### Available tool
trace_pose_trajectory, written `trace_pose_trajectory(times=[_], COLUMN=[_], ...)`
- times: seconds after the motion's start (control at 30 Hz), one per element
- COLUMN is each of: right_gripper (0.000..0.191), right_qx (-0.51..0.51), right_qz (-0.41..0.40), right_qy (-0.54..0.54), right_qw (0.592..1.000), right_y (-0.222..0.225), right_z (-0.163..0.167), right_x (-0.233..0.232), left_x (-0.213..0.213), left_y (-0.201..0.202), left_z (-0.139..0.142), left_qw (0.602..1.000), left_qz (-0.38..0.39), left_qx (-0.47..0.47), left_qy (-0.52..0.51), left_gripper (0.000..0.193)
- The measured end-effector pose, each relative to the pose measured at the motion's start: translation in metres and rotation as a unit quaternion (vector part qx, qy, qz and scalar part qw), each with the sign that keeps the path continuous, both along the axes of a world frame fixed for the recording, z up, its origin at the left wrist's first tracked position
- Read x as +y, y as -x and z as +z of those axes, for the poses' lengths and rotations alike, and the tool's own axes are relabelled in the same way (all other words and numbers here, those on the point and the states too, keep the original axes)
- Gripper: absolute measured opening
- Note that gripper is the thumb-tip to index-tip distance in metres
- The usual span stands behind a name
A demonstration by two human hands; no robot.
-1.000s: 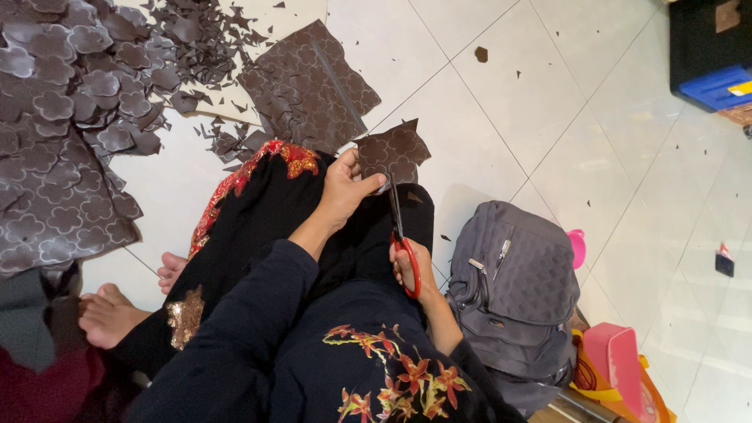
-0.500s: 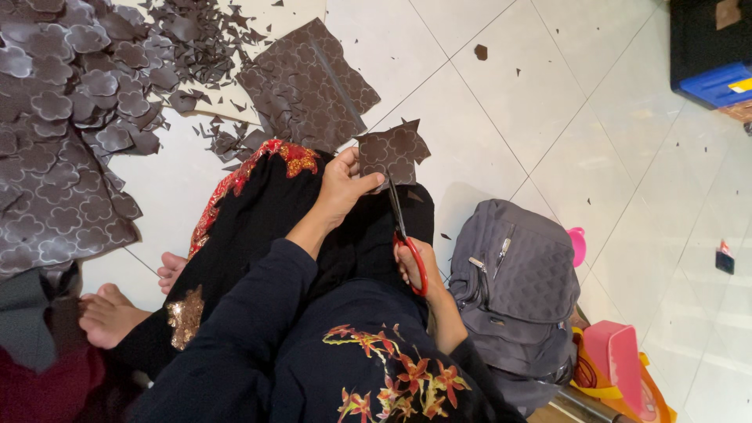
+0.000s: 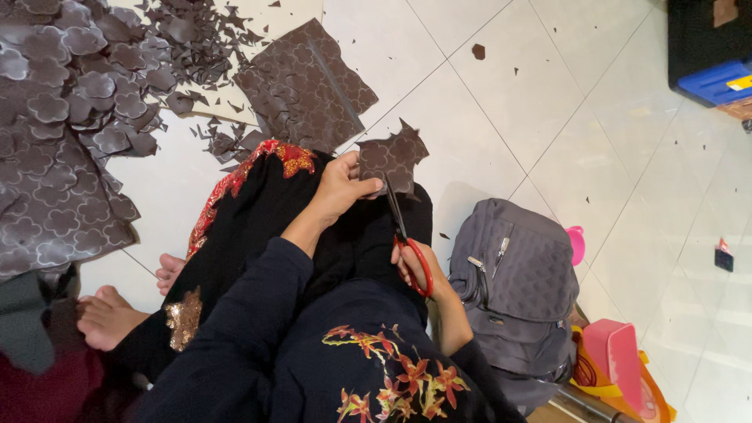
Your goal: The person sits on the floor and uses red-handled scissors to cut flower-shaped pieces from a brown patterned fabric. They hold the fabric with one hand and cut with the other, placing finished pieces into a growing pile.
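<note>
My left hand (image 3: 338, 188) holds a small dark brown embossed sheet piece (image 3: 394, 154) by its left edge, above my lap. My right hand (image 3: 413, 262) grips red-handled scissors (image 3: 405, 239); their blades point up and reach into the bottom edge of the piece. I sit on a white tiled floor in dark clothes with red flower embroidery.
A larger brown embossed sheet (image 3: 307, 82) lies on the floor ahead. Cut flower shapes (image 3: 74, 102) and scraps (image 3: 200, 35) pile at the left. A grey backpack (image 3: 517, 290) sits at my right, with a pink object (image 3: 619, 356) beside it. A blue and black box (image 3: 709, 55) stands far right.
The hands, the scissors and the brown piece stay nearly in the same place; only a slight shift of the scissors in the cut shows.
</note>
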State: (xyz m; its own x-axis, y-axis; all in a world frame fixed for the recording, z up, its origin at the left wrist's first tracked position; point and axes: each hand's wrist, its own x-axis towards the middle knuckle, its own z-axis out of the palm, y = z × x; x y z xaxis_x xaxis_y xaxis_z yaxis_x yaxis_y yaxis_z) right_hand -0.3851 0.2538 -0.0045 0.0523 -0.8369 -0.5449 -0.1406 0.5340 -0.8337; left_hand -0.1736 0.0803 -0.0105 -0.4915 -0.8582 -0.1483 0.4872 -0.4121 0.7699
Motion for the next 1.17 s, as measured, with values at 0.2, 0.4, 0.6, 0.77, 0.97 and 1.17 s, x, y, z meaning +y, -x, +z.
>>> trace_pose_trajectory(times=[0.2,0.4,0.6,0.77,0.97,1.17], right_gripper=[0.051,0.043,0.040,0.035,0.043,0.046], right_qx=[-0.002,0.077,0.055,0.096,0.067,-0.068], right_qz=[-0.014,-0.056,-0.063,-0.079,-0.075,-0.037], right_qy=[0.002,-0.010,0.004,-0.040,-0.010,0.005], right_qw=[1.000,0.995,0.997,0.991,0.995,0.997], right_y=[-0.005,-0.013,-0.014,-0.019,-0.021,-0.011], right_z=[-0.001,-0.007,-0.003,0.002,0.000,-0.004], right_x=[-0.001,0.000,0.000,-0.003,-0.001,-0.005], left_x=[0.001,0.001,0.001,0.001,0.001,0.000], left_y=[0.002,0.001,0.004,0.003,0.003,0.007], left_z=[-0.001,-0.001,-0.002,-0.002,-0.002,-0.011], left_qw=[1.000,1.000,1.000,1.000,1.000,0.999], left_qz=[-0.002,-0.001,-0.001,-0.001,-0.001,0.035], left_qx=[-0.012,0.001,0.000,-0.011,-0.013,-0.029], left_qy=[0.002,-0.006,-0.007,-0.003,-0.006,0.002], left_gripper=[0.033,0.030,0.031,0.032,0.033,0.028])
